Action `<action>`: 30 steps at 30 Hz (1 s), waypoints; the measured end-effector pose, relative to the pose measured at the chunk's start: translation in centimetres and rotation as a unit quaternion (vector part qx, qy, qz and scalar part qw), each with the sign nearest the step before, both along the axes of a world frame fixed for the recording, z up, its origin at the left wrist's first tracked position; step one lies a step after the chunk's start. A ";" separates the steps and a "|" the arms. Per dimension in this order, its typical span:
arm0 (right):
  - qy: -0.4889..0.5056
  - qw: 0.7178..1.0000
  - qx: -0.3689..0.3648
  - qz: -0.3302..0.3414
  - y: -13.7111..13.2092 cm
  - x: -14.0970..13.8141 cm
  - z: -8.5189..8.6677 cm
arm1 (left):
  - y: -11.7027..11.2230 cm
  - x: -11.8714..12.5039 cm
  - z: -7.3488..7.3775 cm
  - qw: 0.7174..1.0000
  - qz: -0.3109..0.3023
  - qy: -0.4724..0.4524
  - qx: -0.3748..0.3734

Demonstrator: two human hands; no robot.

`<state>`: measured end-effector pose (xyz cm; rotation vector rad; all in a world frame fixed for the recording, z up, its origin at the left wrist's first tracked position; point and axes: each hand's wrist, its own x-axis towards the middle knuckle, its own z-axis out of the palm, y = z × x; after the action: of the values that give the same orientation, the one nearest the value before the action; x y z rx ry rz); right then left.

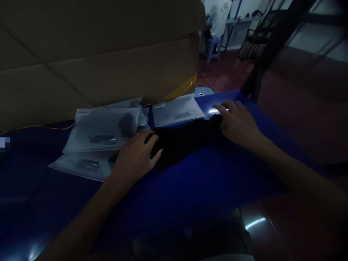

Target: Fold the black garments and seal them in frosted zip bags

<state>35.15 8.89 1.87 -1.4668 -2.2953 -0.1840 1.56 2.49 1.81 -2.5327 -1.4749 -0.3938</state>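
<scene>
A dark, folded piece of cloth (187,139) lies across the blue table (206,177). My left hand (136,157) rests on its left end with the fingers laid flat and slightly curled over the edge. My right hand (237,121) lies flat on its right end, fingers stretched toward the table's far edge. Just behind the cloth lie several clear plastic bags with labels: a stack at the left (104,130) and one flat bag (176,110) in the middle.
A large cardboard box (95,54) stands at the back of the table, with yellow tape (185,87) at its lower corner. Beyond the table is red tiled floor, a dark metal frame (272,40), a blue stool (213,47) and a seated person in white (220,16).
</scene>
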 end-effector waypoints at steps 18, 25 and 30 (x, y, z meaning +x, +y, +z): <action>0.122 0.962 0.023 0.242 -0.6 -1.3 0.4 | -0.2 -0.6 1.8 0.956 -0.133 -0.260 0.011; 0.136 0.890 -0.180 0.396 -1.3 0.3 3.3 | -1.3 -0.4 4.4 0.831 -0.295 -0.281 -0.378; 0.109 0.798 -0.410 0.428 -1.5 1.2 4.9 | -0.4 -0.2 4.3 0.717 -0.308 -0.277 -0.560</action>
<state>36.31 7.37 6.73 -0.4795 -2.6747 1.2954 1.36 2.12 6.14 -4.2536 -1.0535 -0.4447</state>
